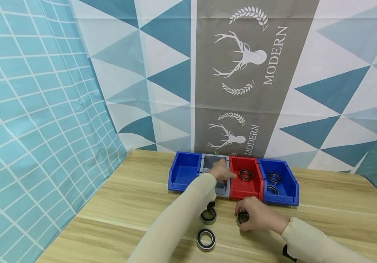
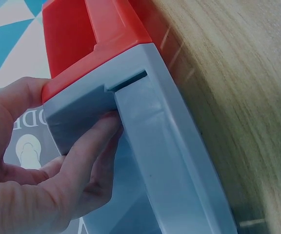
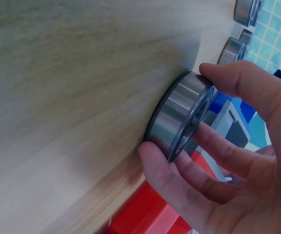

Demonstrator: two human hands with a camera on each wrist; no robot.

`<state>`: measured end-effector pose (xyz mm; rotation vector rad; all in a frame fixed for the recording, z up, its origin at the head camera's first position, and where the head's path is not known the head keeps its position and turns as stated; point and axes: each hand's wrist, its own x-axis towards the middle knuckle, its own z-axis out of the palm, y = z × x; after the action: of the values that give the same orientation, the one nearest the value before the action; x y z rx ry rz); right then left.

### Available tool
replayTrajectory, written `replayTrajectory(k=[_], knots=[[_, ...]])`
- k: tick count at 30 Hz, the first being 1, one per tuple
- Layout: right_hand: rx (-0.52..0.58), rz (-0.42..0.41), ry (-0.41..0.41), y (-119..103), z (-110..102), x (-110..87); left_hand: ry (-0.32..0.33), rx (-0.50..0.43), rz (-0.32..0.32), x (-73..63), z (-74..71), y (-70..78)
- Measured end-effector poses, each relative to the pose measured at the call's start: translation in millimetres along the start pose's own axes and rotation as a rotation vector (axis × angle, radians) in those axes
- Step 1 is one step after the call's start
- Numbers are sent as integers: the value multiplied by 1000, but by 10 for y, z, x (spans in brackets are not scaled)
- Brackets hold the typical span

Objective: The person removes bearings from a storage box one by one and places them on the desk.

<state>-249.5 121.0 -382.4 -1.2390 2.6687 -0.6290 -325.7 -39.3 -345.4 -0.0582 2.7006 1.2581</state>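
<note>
One wood-grain table (image 1: 109, 197) spreads beneath the grip of the right hand (image 1: 257, 215). Beyond that grip stands a row of open-fronted containers: the red bin (image 1: 244, 190) directly ahead, the grey bin (image 1: 209, 162) and left blue bin (image 1: 185, 171) leftward, the right blue bin (image 1: 282, 199) ahead and rightward. Their low fronts face the grip, presumably for easy reach.

The left hand (image 1: 222, 172), beyond the grip and leftward, dips its fingers into the grey bin, thumb toward the red one; whether it clasps anything I cannot tell.

The right hand pinches the held bearing (image 3: 177, 114) by its outer rim, fingers opposing thumb, likely because the rim gives purchase and leaves the faces free. It sits low over the table or on it; contact is unclear.

Left of the grip, a near bearing (image 1: 206, 248) and a far bearing (image 1: 209, 222) lie apart. Beyond it, one bearing (image 1: 246, 180) rests in the red bin, and two bearings (image 1: 274, 182) in the right blue bin.
</note>
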Motion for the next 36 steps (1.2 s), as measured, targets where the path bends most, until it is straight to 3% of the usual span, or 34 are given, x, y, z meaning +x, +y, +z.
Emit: replayTrajectory(k=[22,30,36], knots=[[-45,5,-46,-50,-29,-22,-9,-10,-5,5,-1,-9],[-41,57,-132,-122,-198,-28,-25,-7,5,49,-1,-36],[-82,63,-109,-142,-362,-14,-10,-7,2,36,1,-31]])
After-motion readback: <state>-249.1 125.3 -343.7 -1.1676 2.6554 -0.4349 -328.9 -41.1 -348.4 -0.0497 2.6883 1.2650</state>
